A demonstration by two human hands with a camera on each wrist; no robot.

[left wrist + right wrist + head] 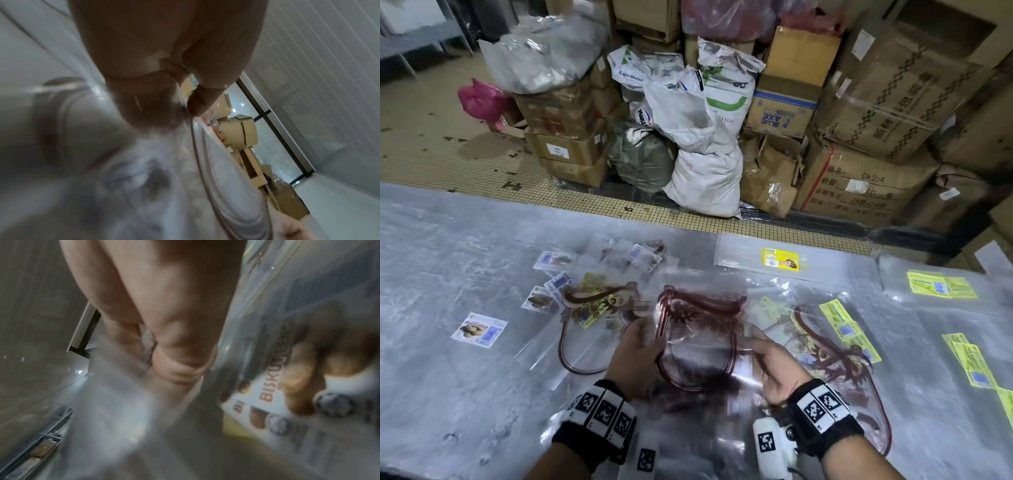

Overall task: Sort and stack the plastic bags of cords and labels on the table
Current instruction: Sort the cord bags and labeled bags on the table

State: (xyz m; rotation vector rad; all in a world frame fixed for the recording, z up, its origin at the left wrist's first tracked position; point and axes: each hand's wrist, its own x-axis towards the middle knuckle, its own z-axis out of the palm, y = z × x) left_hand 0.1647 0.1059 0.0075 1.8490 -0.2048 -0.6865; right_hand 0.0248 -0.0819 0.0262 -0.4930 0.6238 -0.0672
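Overhead, the left hand [635, 356] and right hand [777, 370] each pinch an opposite side edge of a clear plastic bag printed with a dark red looped border [697, 346], holding it just above the plastic-covered grey table [448, 377]. Holding by both edges presumably keeps the limp film spread flat for squaring onto a like bag. Similar red-printed bags lie to the left [585, 329] and right [835, 359]; yellow labels [849, 330] sit grouped to the right, small white picture labels [479, 330] to the left.

At the left wrist, thumb and fingers [197, 104] close on the film's edge [205, 146].

At the right wrist, the view is blurred; the curled fingers [180, 356] appear to nip clear film, beside a biscuit-printed label [287, 394].
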